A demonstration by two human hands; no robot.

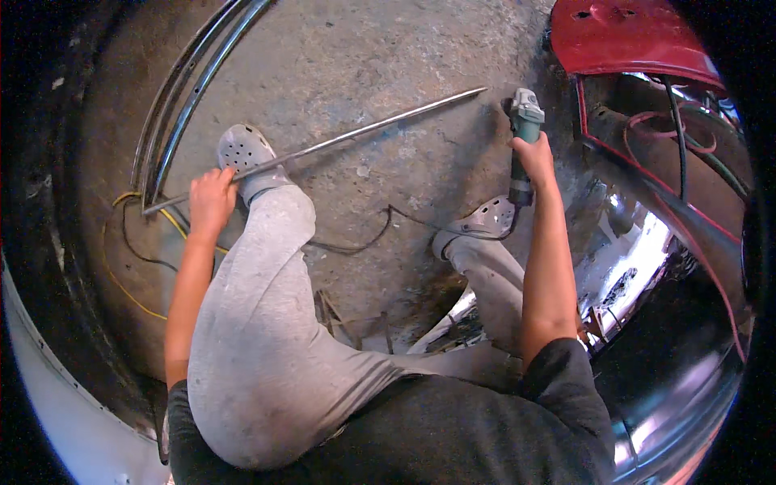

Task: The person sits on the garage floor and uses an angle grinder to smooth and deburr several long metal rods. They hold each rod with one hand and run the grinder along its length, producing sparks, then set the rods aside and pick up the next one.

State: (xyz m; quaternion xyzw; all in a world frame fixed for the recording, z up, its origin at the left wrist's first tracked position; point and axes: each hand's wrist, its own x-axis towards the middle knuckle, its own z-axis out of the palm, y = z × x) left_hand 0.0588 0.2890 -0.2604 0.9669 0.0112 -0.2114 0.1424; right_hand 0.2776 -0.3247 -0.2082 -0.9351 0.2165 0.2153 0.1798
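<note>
My left hand (213, 199) is closed around a long thin metal rod (364, 131) near its lower left end. The rod slants up to the right across my left shoe (245, 149), and its far end reaches toward the middle right. In my right hand (535, 162) is an angle grinder (527, 121) with a green body and a grey head, held upright by its body. Its dark cord (356, 249) leaves the bottom and runs left along the floor. The grinder's head is apart from the rod's far end. Whether a disc is fitted cannot be made out.
Curved metal strips (194, 89) lie at the upper left. A yellow cable (174, 222) runs beside my left forearm. At the right stand a red panel (634, 40), hoses (677, 133) and shiny dark bodywork (679, 339). Concrete floor (404, 48) stretches ahead.
</note>
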